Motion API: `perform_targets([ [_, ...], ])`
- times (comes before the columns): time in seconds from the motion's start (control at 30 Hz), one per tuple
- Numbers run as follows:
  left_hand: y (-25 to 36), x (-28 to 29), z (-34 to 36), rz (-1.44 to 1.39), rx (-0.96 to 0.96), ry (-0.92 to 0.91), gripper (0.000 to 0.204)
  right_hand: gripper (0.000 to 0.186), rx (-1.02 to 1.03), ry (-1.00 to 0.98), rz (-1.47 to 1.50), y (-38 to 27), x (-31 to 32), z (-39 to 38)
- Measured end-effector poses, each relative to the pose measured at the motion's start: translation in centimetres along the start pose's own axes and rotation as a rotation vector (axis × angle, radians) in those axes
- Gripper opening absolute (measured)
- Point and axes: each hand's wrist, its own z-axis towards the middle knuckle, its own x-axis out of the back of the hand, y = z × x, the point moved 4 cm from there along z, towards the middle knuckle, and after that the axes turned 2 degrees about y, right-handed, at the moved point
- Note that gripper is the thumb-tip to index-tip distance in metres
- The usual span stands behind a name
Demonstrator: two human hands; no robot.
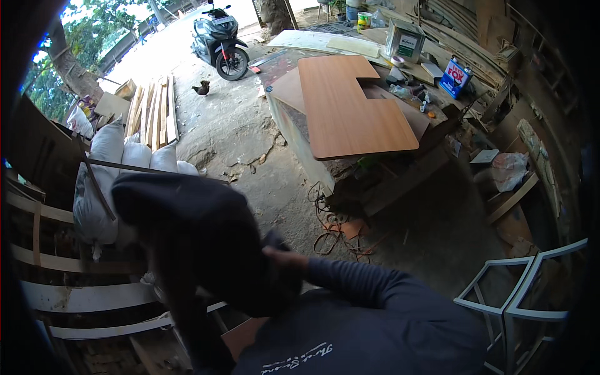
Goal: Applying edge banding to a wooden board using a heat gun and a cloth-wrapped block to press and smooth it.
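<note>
A large, dark cloth item, possibly a cap (200,219), fills the lower middle of the head view. My right hand (282,262), at the end of a long dark sleeve, is closed on its right edge. My left hand (156,240) is in deep shadow at the item's left side, and I cannot make out its fingers. Below, the front of my dark shirt (369,325) shows pale printing.
A cutout wooden panel (356,112) lies on a cluttered workbench, cables (340,237) below it. White sacks (103,156), timber strips (150,112) and slatted boards (81,294) are at left. A scooter (219,44) and hen (201,89) stand beyond; white frames (494,281) are at right.
</note>
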Motion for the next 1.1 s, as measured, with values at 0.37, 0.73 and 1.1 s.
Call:
perform_targets([
  [0.37,3.9,-14.0,4.3,0.261,0.212,0.042,0.069,0.077,-0.281,0.013,-0.258,-15.6,5.7,-13.4],
  [0.73,-2.0,-16.1,13.9,-0.421,-0.153,0.036,0.044,0.05,-0.283,0.605,-0.465,-20.8,15.6,-2.0],
  [1.1,-6.8,-22.0,31.7,-0.374,-0.868,-0.954,0.055,0.086,-0.176,0.218,-0.911,-34.4,11.6,9.8],
])
